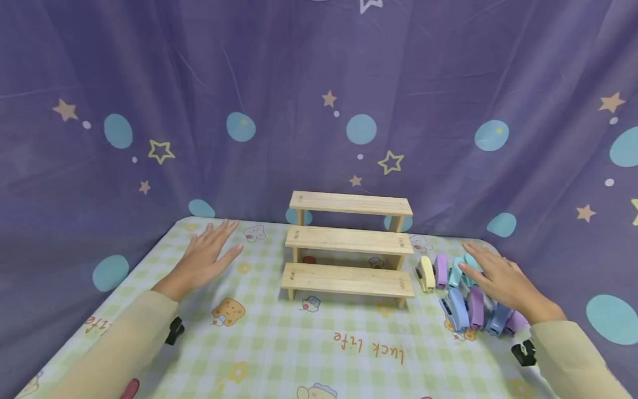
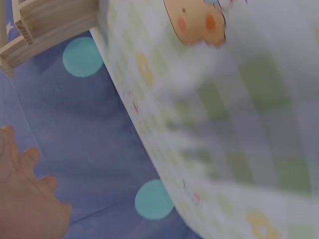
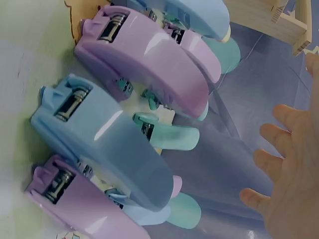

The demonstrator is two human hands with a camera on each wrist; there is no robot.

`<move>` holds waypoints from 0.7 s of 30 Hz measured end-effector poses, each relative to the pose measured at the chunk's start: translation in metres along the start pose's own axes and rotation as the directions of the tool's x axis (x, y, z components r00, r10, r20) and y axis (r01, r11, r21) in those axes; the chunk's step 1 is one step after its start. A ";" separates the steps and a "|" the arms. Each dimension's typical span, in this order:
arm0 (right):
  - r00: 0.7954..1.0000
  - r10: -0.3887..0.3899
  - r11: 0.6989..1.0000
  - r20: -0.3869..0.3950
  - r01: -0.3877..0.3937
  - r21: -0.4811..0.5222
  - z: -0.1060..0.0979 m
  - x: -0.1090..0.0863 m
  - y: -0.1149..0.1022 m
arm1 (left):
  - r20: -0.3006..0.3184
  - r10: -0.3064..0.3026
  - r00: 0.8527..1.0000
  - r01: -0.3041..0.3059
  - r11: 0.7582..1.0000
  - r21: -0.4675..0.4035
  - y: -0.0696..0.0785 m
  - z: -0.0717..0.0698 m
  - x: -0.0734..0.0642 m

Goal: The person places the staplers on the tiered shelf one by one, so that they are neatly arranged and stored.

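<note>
My left hand (image 1: 201, 260) is held over the left part of the table, its fingers straight and spread, with nothing in it. In the left wrist view the fingers of that hand (image 2: 30, 184) show at the lower left, away from the cloth. On the right, my other hand (image 1: 505, 280) hovers over a group of pastel staplers, fingers extended and holding nothing. The group has a yellow stapler (image 1: 425, 274), a blue stapler (image 1: 457, 310), a purple stapler (image 3: 144, 59) and several more in purple, blue and teal. My right hand partly hides some of them in the head view.
A three-step wooden rack (image 1: 349, 238) stands at the back middle of the table. A green-and-white checked cloth (image 1: 279, 354) with cartoon prints covers the table. Behind hangs a purple curtain (image 1: 299, 66) with stars and dots.
</note>
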State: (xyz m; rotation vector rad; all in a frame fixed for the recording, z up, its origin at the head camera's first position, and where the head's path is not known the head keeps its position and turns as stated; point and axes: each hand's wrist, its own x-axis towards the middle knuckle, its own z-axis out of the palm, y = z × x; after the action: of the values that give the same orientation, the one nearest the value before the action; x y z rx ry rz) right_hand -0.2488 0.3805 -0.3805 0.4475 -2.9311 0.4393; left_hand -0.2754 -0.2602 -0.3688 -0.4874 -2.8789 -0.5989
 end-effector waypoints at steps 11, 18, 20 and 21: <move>0.998 -0.053 0.995 -0.031 0.055 0.087 0.004 0.006 -0.008 | 0.089 -0.069 0.994 0.097 0.920 -0.379 0.021 0.022 0.021; 0.999 -0.036 0.994 -0.016 0.038 0.106 0.006 0.009 -0.016 | 0.082 -0.007 0.997 0.045 0.884 -0.465 0.039 0.039 0.036; 0.999 -0.031 0.993 -0.012 0.032 0.115 0.008 0.010 -0.017 | 0.086 0.008 0.996 0.035 0.868 -0.495 0.044 0.044 0.038; 0.999 -0.031 0.992 -0.011 0.032 0.119 0.009 0.010 -0.018 | 0.087 0.020 0.996 0.027 0.861 -0.508 0.046 0.047 0.039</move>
State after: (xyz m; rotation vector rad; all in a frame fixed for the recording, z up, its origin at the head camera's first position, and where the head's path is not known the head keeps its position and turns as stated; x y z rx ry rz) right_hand -0.2540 0.3588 -0.3821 0.5041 -2.8947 0.6134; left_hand -0.3002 -0.1897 -0.3862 -0.5858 -2.7763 -1.3883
